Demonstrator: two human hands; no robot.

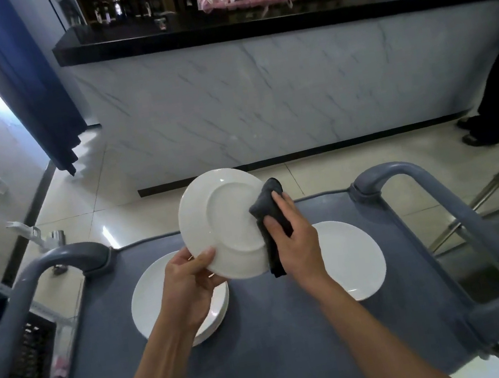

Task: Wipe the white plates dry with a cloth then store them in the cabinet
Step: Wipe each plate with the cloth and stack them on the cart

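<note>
The left hand grips the tilted white plate at its lower rim, above the plate stack on the cart. The right hand presses the dark cloth on the plate's underside. To dry well, pls wipe in circles w/ light pressure, incl. the rim, and keep the grip firm.

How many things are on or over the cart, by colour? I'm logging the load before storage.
White: at least 3, namely the held plate, a stack on the left whose number of plates I cannot tell, and a single plate on the right.
Dark grey: 1 cloth.
Total: at least 4.
</note>
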